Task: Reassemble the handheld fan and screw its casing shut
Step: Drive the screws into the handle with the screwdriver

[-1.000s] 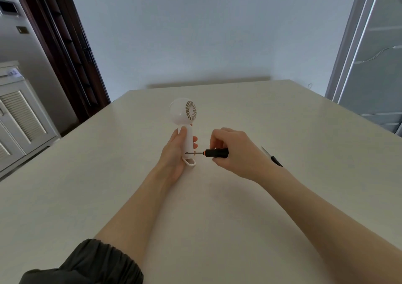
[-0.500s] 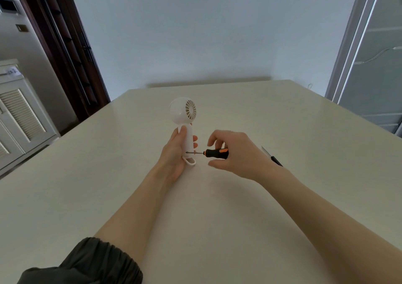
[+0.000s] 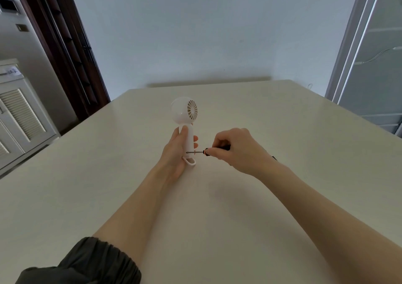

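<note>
Right hand (image 3: pixel 236 148) has rolled over the screwdriver (image 3: pixel 203 151), fingers clamped (shaft level, tip at upright fan (image 3: pixel 187 127) handle); left hand (image 3: pixel 177 151) grips it.

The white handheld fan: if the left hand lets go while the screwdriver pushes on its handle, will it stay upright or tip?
The fan would probably tip: its round head sits above a narrow handle, so it looks top-heavy. The screwdriver presses sideways low on the handle, which the left hand grips. It is likely light plastic, easily pushed along the smooth table.
</note>
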Demonstrator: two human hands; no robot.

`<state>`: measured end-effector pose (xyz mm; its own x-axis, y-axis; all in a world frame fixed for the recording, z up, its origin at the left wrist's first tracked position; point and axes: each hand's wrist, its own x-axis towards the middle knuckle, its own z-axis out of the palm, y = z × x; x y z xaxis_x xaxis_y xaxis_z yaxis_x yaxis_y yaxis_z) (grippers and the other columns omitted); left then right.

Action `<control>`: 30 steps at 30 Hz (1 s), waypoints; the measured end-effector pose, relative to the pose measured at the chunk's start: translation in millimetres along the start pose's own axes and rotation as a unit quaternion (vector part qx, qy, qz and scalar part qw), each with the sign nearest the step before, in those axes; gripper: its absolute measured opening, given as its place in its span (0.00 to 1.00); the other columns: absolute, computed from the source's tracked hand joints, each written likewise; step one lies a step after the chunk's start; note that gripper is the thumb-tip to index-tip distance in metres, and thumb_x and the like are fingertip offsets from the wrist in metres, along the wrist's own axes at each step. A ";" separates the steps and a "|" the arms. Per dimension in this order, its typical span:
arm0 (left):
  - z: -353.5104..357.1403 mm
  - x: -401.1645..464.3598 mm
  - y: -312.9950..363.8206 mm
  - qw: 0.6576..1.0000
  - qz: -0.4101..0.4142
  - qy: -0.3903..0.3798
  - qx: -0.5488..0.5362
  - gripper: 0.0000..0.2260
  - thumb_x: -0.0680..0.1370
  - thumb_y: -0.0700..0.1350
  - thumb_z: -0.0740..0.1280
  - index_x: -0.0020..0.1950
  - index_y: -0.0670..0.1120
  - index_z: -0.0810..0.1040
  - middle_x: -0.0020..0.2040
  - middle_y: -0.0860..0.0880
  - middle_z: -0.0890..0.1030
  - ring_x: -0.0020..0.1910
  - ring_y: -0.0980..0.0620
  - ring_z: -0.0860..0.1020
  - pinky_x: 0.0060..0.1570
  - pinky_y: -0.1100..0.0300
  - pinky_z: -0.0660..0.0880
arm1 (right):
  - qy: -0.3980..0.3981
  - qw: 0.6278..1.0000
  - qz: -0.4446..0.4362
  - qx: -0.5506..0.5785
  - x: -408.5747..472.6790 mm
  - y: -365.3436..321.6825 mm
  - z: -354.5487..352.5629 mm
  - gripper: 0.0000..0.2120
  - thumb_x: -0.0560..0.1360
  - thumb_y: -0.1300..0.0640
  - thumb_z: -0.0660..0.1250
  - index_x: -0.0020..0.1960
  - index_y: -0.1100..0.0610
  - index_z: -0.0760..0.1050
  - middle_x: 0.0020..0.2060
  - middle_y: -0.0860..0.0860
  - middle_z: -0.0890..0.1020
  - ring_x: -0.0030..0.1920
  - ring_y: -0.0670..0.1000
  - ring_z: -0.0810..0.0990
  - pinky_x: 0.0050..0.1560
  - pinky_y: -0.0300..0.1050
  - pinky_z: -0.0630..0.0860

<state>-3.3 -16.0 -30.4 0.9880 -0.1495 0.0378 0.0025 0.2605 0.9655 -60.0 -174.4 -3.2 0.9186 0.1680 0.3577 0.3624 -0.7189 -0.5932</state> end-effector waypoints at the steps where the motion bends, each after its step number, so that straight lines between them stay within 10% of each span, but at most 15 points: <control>1: 0.0 -0.1 -0.1 1.000 0.000 0.000 0.001 0.11 0.83 0.51 0.55 0.60 0.49 0.72 0.44 0.48 0.75 0.40 0.51 0.72 0.47 0.56 0.70 | -0.003 1.000 0.007 -0.001 0.1 0.3 -0.1 0.12 0.73 0.50 0.70 0.39 0.58 0.78 0.32 0.50 0.79 0.28 0.44 0.71 0.27 0.31 0.65; 12: -0.2 -0.3 1.0 1.000 0.000 0.001 0.005 0.11 0.83 0.51 0.55 0.60 0.50 0.72 0.45 0.47 0.75 0.42 0.51 0.73 0.46 0.57 0.71 | 0.000 0.999 -0.037 -0.028 -4.7 -0.1 1.2 0.12 0.66 0.66 0.67 0.41 0.52 0.69 0.38 0.49 0.75 0.36 0.46 0.71 0.33 0.30 0.67; 21: 0.8 1.9 2.1 1.000 0.008 0.000 0.025 0.11 0.83 0.51 0.55 0.61 0.50 0.71 0.43 0.48 0.75 0.40 0.52 0.72 0.43 0.60 0.70 | -0.013 0.999 0.020 -0.029 -2.0 8.9 5.1 0.14 0.75 0.48 0.66 0.37 0.57 0.76 0.28 0.47 0.77 0.27 0.44 0.69 0.27 0.34 0.61; 30: 2.1 -0.9 1.5 1.000 0.013 0.013 0.024 0.08 0.82 0.51 0.56 0.57 0.51 0.71 0.44 0.48 0.75 0.42 0.52 0.73 0.44 0.59 0.70 | 0.000 1.000 0.007 0.021 -2.6 13.5 6.3 0.13 0.66 0.58 0.75 0.47 0.51 0.74 0.39 0.46 0.77 0.33 0.45 0.72 0.33 0.34 0.67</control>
<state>-4.5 -17.4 -28.5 0.9913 -0.1187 0.0568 -0.0298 0.2183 0.9754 -56.5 -180.3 -16.6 0.9238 0.1583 0.3485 0.3556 -0.6919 -0.6284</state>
